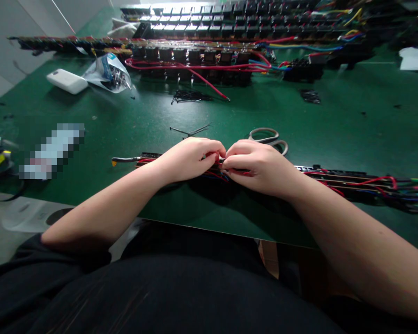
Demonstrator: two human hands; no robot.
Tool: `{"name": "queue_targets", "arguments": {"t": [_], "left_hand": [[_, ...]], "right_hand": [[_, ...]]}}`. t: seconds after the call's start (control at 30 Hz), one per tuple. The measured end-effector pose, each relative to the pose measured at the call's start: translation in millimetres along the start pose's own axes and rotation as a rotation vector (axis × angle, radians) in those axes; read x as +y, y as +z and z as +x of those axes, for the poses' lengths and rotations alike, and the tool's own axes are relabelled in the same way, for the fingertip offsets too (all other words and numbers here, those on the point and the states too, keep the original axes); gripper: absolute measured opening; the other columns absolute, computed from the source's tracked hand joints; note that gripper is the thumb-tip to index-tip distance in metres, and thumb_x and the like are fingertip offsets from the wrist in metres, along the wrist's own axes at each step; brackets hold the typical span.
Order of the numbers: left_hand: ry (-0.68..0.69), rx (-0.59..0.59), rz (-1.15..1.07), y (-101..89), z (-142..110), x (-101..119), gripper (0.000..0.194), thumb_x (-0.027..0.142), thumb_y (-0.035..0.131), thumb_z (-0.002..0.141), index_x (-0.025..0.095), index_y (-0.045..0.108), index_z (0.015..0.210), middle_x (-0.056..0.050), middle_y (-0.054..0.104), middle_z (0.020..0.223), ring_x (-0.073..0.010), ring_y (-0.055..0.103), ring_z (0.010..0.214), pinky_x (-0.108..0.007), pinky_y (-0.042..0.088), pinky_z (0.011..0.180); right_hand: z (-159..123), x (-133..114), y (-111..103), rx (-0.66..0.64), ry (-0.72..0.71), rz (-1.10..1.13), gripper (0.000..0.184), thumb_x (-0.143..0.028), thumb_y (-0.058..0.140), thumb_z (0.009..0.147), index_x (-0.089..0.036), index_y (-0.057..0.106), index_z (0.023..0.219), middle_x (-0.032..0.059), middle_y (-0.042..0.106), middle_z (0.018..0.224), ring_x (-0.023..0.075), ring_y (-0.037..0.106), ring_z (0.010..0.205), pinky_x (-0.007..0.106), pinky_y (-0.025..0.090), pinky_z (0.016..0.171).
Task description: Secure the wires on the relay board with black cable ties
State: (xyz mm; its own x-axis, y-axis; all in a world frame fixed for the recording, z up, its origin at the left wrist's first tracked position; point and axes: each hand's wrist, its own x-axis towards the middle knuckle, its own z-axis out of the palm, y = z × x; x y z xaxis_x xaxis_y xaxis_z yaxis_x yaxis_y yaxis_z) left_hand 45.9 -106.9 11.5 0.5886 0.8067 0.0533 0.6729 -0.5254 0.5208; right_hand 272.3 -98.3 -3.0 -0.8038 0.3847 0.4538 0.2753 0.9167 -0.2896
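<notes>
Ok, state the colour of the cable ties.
The cable ties are black, in the head view.

Tabletop [153, 111] smooth, semi-gloss; bag [104, 72] crinkled clear plastic; sleeve [55, 264] matt cloth; wired strip [350, 180] apparently metal, plastic

We seem to be in an electronics assembly workshop: across the far side of our broad dark-green worktop [142, 116] we see rows of long black component boards [202, 21], set close together, with loose red, blue and yellow wires [209, 68] among them. Nearer us runs a narrow black wired strip [362, 181]. Small heaps of thin black cable ties [191, 96], a clear plastic bag of small metallic parts [107, 69] and grey-handled scissors [264, 129] lie about
</notes>
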Motion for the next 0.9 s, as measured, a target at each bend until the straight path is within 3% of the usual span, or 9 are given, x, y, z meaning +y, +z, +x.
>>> {"name": "queue_targets", "arguments": {"t": [0.13,0.37,0.6,0.73,0.9], "left_hand": [[-0.007,0.009,0.026,0.7,0.2,-2.6,0.036,0.018,0.044,0.097,0.018,0.077,0.111,-0.007,0.074,0.110,-0.0185,0.068,0.103,-0.029,0.050,0.093],[-0.094,-0.100,0.097,1.0,3.0,-4.3,0.042,0.021,0.040,0.097,0.017,0.074,0.121,-0.010,0.074,0.122,-0.0234,0.067,0.117,-0.035,0.051,0.103],[-0.167,-0.041,-0.051,-0.8,1.3,0.0,0.035,0.022,0.048,0.094,0.023,0.071,0.121,0.000,0.079,0.106,-0.0178,0.071,0.098,-0.029,0.050,0.085],[-0.163,-0.050,-0.127,-1.5,1.7,3.4,0.035,0.018,0.048,0.094,0.024,0.070,0.120,0.001,0.079,0.111,-0.0164,0.071,0.102,-0.028,0.049,0.086],[-0.181,-0.105,-0.024,-1.6,4.5,4.5,0.038,0.023,0.043,0.098,0.024,0.069,0.125,-0.003,0.077,0.119,-0.0194,0.069,0.104,-0.031,0.049,0.087]], "right_hand": [[0.7,-0.8,-0.2,-0.004,0.014,0.000,0.020,-0.016,0.058,0.096,-0.019,0.075,0.085,0.0081,0.072,0.090,0.0185,0.063,0.081,0.031,0.047,0.071],[2.0,-2.7,-0.3,0.023,0.007,0.051,0.018,-0.017,0.062,0.094,-0.018,0.073,0.080,0.0093,0.073,0.090,0.0174,0.063,0.078,0.031,0.048,0.070],[1.3,-1.2,0.6,0.016,0.018,0.047,0.020,-0.018,0.061,0.095,-0.019,0.073,0.080,0.0093,0.073,0.089,0.0187,0.064,0.079,0.032,0.048,0.070],[2.3,-0.9,-0.3,-0.002,0.008,0.044,0.020,-0.019,0.061,0.097,-0.019,0.074,0.083,0.0088,0.073,0.090,0.0184,0.065,0.081,0.031,0.050,0.072],[3.3,-0.3,-1.6,-0.006,-0.033,0.030,0.020,-0.020,0.061,0.098,-0.018,0.076,0.085,0.0098,0.073,0.091,0.0182,0.066,0.082,0.030,0.050,0.072]]}}
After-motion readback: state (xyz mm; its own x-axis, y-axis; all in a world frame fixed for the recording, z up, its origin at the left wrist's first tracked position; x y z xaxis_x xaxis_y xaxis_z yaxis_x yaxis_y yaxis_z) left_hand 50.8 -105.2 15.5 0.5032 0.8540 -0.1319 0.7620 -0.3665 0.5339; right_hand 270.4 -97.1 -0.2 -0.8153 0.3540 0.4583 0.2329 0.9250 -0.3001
